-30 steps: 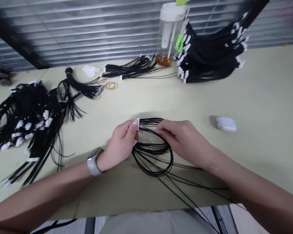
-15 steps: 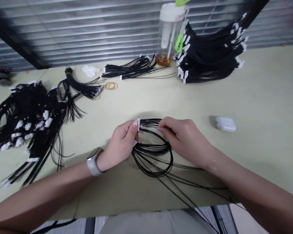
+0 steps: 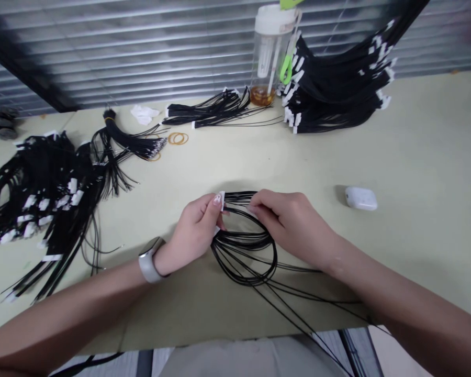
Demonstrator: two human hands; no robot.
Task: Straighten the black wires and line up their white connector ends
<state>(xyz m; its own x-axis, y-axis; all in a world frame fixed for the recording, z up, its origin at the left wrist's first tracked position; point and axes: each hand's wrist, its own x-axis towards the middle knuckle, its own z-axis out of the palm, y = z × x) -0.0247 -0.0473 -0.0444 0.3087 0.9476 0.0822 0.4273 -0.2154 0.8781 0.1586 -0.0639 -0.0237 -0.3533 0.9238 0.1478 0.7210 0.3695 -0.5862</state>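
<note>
My left hand (image 3: 199, 224), with a watch on its wrist, pinches a white connector (image 3: 222, 201) between thumb and fingers. From that connector a row of thin black wires (image 3: 237, 197) runs right to my right hand (image 3: 277, 212). The right thumb and forefinger are closed at these wires; a small wire end may be between the fingertips, too fine to make out. Below, the black wires curve into loops (image 3: 245, 283) under both hands. A second white connector (image 3: 216, 230) shows partly below the left fingers. Loose wire tails cross the table's front edge.
At left lies a heap of black wire harnesses (image 3: 43, 173) with white connectors. Behind are a banded wire bundle (image 3: 129, 137), rubber bands (image 3: 178, 138) and more harnesses (image 3: 208, 109). A bottle (image 3: 272, 52) stands beside a tall harness stack (image 3: 337, 89). A white earbud case (image 3: 361, 198) sits at right.
My right hand has shifted slightly left along the wires toward the connector. The left hand keeps its pinch on the connector, and the view has moved a little.
</note>
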